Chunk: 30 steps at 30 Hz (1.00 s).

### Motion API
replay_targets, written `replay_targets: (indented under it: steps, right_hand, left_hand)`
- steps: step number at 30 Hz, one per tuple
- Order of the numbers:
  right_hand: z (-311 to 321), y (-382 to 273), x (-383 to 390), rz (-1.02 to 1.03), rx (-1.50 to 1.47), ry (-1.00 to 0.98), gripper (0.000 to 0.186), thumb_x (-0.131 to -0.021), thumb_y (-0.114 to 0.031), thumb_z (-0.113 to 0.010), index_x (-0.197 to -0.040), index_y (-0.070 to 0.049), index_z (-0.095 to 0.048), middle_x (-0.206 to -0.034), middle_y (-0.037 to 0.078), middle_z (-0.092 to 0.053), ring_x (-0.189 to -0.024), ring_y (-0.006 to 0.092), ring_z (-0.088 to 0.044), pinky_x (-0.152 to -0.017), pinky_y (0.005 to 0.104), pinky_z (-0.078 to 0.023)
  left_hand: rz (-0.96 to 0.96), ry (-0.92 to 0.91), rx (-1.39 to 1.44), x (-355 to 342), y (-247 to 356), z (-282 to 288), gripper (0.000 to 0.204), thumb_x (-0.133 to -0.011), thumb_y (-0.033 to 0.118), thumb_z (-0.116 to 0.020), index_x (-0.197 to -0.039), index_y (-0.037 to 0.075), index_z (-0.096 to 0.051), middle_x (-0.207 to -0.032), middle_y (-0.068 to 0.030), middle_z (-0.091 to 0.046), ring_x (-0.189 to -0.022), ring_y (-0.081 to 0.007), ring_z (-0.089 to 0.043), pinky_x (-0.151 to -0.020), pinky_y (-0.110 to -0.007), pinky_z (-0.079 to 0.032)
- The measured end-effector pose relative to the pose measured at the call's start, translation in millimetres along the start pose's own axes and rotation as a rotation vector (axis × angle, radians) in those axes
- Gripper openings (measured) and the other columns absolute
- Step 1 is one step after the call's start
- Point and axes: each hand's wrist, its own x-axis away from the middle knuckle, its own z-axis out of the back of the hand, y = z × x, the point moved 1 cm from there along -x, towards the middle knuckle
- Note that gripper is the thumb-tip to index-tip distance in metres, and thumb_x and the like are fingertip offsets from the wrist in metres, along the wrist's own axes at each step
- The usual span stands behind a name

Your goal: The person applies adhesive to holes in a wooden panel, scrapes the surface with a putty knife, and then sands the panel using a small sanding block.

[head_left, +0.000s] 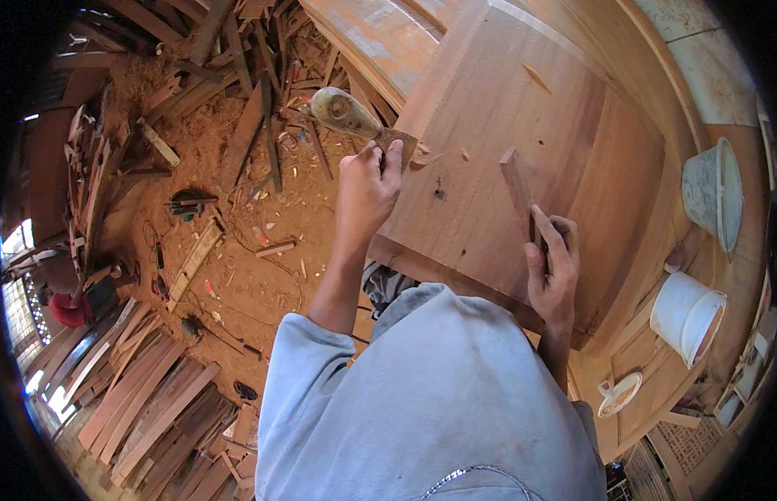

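One wooden panel [489, 200] is lying before the person [439, 384] — the left hand [369, 184] is gripping a round-ended tool [345, 113] by the panel's left edge, the right hand [558, 265] pinching a thin wooden strip [515, 185]. Surface work is seemingly underway; the next move is probably calling for steady control.

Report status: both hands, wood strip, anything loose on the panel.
Left hand: holding bulbous-handled tool at edge of wooden panel. Right hand: gripping thin wood strip over panel. Loose on panel: wood sliver, shaving near tool.
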Motion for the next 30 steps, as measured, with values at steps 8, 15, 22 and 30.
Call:
replay_targets:
  steps: [8, 15, 22, 30]
  right_hand:
    - [-1, 1, -2, 0.009, 0.023, -0.020, 0.039, -0.094, -0.019, -0.063, -0.129, -0.004, -0.060, -0.102, 0.017, -0.054, -0.095, 0.0306, -0.054, -0.081, 0.0372, -0.047]
    - [0, 0, -3, -0.007, 0.010, -0.013, 0.039, -0.093, -0.019, -0.063, -0.129, -0.005, -0.061, -0.103, 0.017, -0.054, -0.095, 0.0312, -0.054, -0.082, 0.0381, -0.047]
    - [-1, 0, -3, 0.002, 0.024, -0.012, 0.038, -0.094, -0.019, -0.063, -0.130, -0.006, -0.061, -0.104, 0.017, -0.054, -0.094, 0.0304, -0.054, -0.081, 0.0373, -0.047]
    - [-1, -1, -3, -0.017, 0.022, -0.020, 0.038, -0.094, -0.019, -0.063, -0.130, -0.006, -0.061, -0.104, 0.017, -0.054, -0.094, 0.0297, -0.054, -0.081, 0.0372, -0.048]
  left_hand:
    - [-0.043, -0.031, -0.038, -2, 3, 1, 0.036, -0.093, 0.017, -0.063, -0.068, -0.007, -0.052, -0.057, -0.0275, -0.047, -0.050, -0.0434, -0.048, -0.046, -0.042, -0.038]
    - [-0.034, -0.019, -0.023, -1, -8, -1, 0.036, -0.093, 0.017, -0.063, -0.068, -0.007, -0.053, -0.056, -0.0271, -0.046, -0.050, -0.0441, -0.046, -0.046, -0.042, -0.038]
    - [-0.034, -0.021, -0.024, -1, 0, 1, 0.037, -0.093, 0.015, -0.063, -0.067, -0.007, -0.051, -0.057, -0.0269, -0.047, -0.049, -0.0434, -0.044, -0.046, -0.042, -0.037]
    - [-0.015, -0.001, 0.022, 0, -6, -1, 0.036, -0.093, 0.016, -0.063, -0.068, -0.008, -0.051, -0.056, -0.0266, -0.046, -0.048, -0.0426, -0.043, -0.046, -0.041, -0.037]
